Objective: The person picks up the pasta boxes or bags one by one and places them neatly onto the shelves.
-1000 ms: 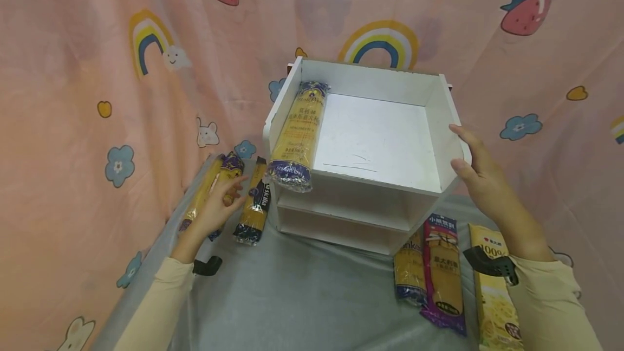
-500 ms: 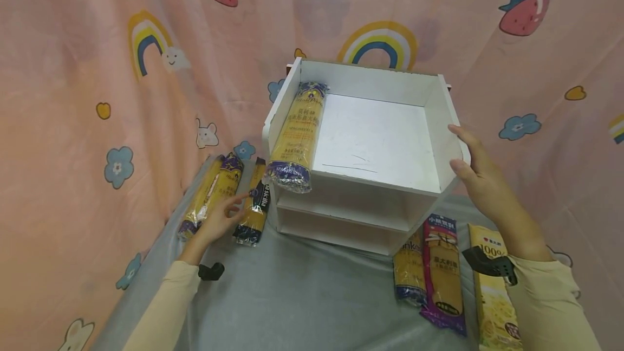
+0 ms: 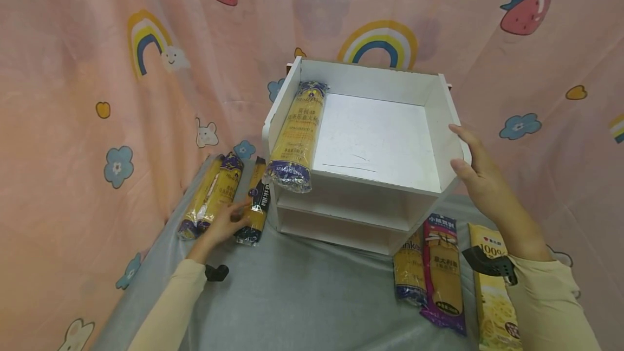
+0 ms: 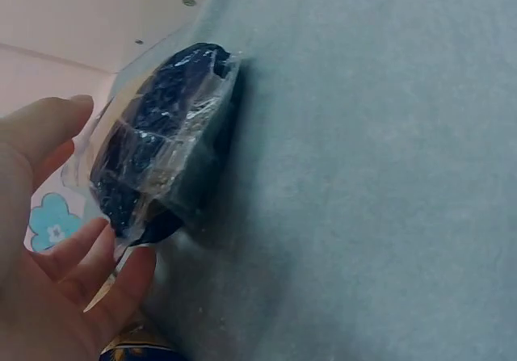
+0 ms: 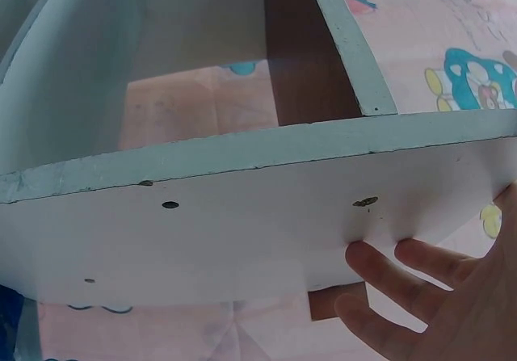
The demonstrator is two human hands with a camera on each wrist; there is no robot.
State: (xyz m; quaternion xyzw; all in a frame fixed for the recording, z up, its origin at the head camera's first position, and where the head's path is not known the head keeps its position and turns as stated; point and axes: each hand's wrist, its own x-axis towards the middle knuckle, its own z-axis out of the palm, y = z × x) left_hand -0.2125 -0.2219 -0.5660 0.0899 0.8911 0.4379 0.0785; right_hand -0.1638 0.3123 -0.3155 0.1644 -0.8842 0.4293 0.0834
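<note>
My left hand [image 3: 224, 226] is at the near part of a spaghetti packet [image 3: 257, 199] with a dark label, lying left of the white shelf unit [image 3: 375, 175]. In the left wrist view its thumb and fingers are spread on either side of the packet's dark, clear-wrapped end [image 4: 161, 135]. My right hand [image 3: 487, 183] holds the upper right side panel of the shelf, with thumb and a finger over its rim. Other fingertips touch the panel's outer face [image 5: 258, 224] in the right wrist view. A yellow spaghetti packet [image 3: 298, 134] lies on the shelf's top level, along its left wall.
Two more yellow spaghetti packets [image 3: 214, 194] lie at far left by the curtain [image 3: 63, 123]. Right of the shelf are a blue-ended pasta packet [image 3: 409, 270], a purple one [image 3: 444, 275] and a yellow one [image 3: 497, 297]. A grey cloth [image 3: 302, 297] covers the table.
My left hand has moved right and toward me, from over the yellow packets at far left to the dark-labelled packet. The right hand stays on the shelf's side panel.
</note>
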